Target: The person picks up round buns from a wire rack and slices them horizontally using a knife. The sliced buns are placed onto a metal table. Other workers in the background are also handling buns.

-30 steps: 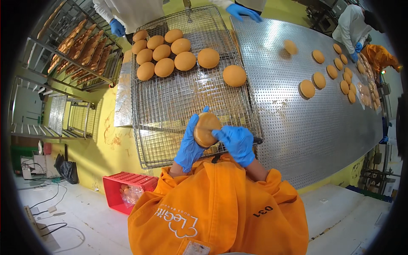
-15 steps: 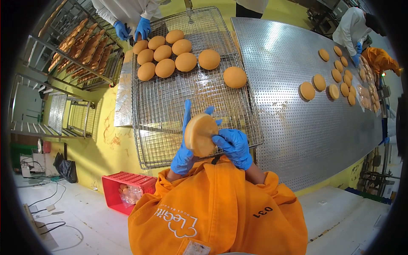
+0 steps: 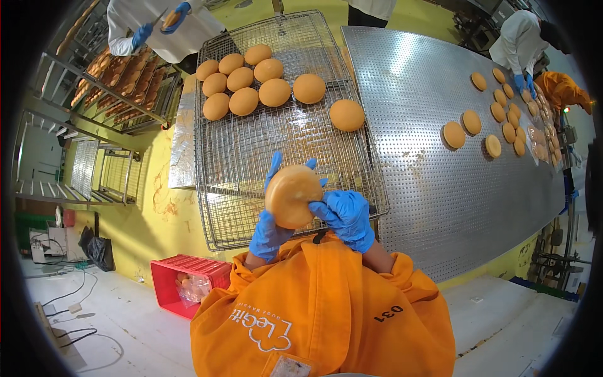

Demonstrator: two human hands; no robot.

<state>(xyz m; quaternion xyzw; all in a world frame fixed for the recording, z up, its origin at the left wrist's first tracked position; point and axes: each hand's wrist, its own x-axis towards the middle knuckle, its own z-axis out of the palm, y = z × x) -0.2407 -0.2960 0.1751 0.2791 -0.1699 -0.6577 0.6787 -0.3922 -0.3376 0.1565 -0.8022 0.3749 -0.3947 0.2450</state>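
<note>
I hold one round bun (image 3: 293, 196), golden with a pale side band, above the near part of a wire rack (image 3: 232, 220). My left hand (image 3: 271, 235), in a blue glove, supports it from the left, its fingers reaching behind and past the far edge. My right hand (image 3: 347, 217), also gloved in blue, is closed at the bun's right edge with its fingertips against it. Whether those fingers also hold something small is hidden. Several whole buns (image 3: 274, 92) lie on the far half of the rack, and a separate bun (image 3: 347, 115) sits near its right edge.
To the right stands a perforated metal table (image 3: 427, 207) with several buns (image 3: 471, 122) and bagged ones. A red crate (image 3: 188, 261) is at lower left. A loaded rack trolley (image 3: 119, 81) stands far left. Across from me, a co-worker in white (image 3: 163, 31) holds a knife and a bun.
The bun in my hands has moved slightly left and turned, showing more of its golden face. The co-worker opposite has lifted a bun off the rack. The far-right co-worker's hands have shifted.
</note>
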